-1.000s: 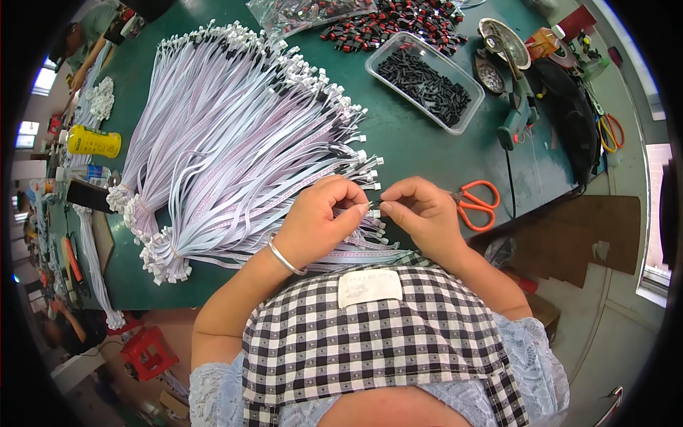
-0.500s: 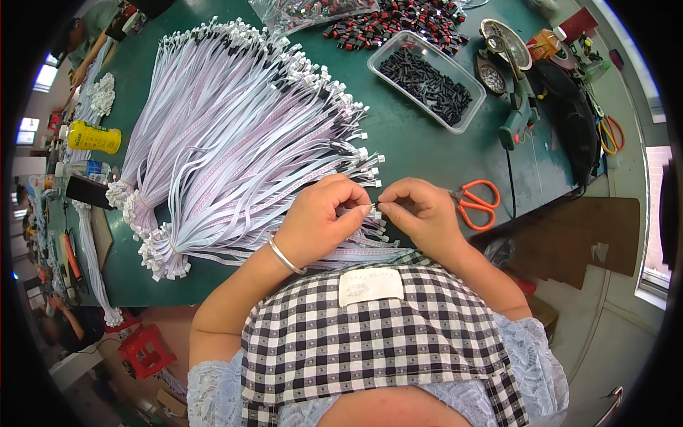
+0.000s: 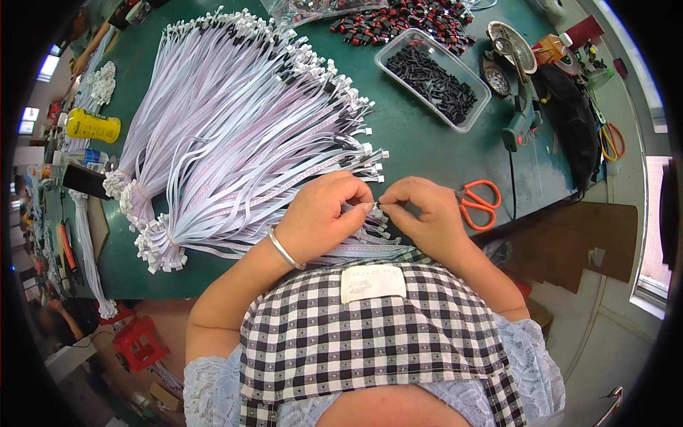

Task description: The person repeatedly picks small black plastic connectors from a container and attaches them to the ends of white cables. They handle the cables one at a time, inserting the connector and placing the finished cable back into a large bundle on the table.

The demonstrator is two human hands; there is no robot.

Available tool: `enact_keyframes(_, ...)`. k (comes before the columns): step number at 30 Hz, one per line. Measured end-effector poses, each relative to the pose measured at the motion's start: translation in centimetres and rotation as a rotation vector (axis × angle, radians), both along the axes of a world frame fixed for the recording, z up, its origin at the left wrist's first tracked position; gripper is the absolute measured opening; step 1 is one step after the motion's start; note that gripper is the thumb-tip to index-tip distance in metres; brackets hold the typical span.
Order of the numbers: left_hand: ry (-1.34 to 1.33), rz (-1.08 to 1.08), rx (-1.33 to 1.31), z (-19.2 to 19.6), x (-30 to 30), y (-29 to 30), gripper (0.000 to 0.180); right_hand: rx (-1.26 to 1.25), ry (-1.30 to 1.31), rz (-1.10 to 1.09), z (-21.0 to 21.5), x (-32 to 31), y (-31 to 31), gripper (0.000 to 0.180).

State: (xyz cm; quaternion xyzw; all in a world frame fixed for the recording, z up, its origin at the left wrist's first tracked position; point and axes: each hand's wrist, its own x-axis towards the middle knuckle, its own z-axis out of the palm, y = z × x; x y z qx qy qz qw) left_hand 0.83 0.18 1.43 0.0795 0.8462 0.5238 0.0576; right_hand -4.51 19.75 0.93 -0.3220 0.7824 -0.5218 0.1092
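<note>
My left hand (image 3: 326,213) is closed in a pinch near the table's front edge, a bracelet at its wrist. Facing it closely, my right hand (image 3: 425,213) pinches too. Between the two sets of fingertips is a tiny pale piece, too small to name. Under and beside my left hand spread bundles of white ribbon cables (image 3: 220,142), with white connectors at both ends. Orange-handled scissors (image 3: 480,205) lie just right of my right hand.
A clear plastic box (image 3: 434,80) holds short black tubes. Behind it is a pile of red-and-black parts (image 3: 405,21). At right stand a green glue gun (image 3: 521,127) and a metal dish (image 3: 512,46). A yellow bottle (image 3: 92,126) and dark phone (image 3: 85,181) are at left.
The view has shifted slightly. Both hands keep their pinch, fingertips close together, with hardly any visible movement.
</note>
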Motion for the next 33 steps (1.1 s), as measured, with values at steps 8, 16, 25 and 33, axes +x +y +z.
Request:
enact_keyframes(8, 0.022, -0.033, -0.081, 0.2, 0.0, -0.3, 0.011, -0.002, -0.033, 0.016, -0.3, 0.0, -0.1, 0.011)
enact_keyframes(16, 0.215, -0.045, -0.317, 0.1, 1.0, -1.8, 0.031, -0.001, -0.052, 0.013, -0.4, -0.1, -0.4, 0.011)
enact_keyframes(25, 0.240, 0.019, -0.421, 0.5, 0.8, -1.2, 0.043, 0.155, 0.188, 0.085, 0.8, -0.9, -1.6, 0.012)
enact_keyframes(33, 0.371, 0.252, -0.305, 0.2, -0.2, -1.3, 0.027, 0.076, 0.280, 0.051, 1.9, -1.8, -3.6, 0.015)
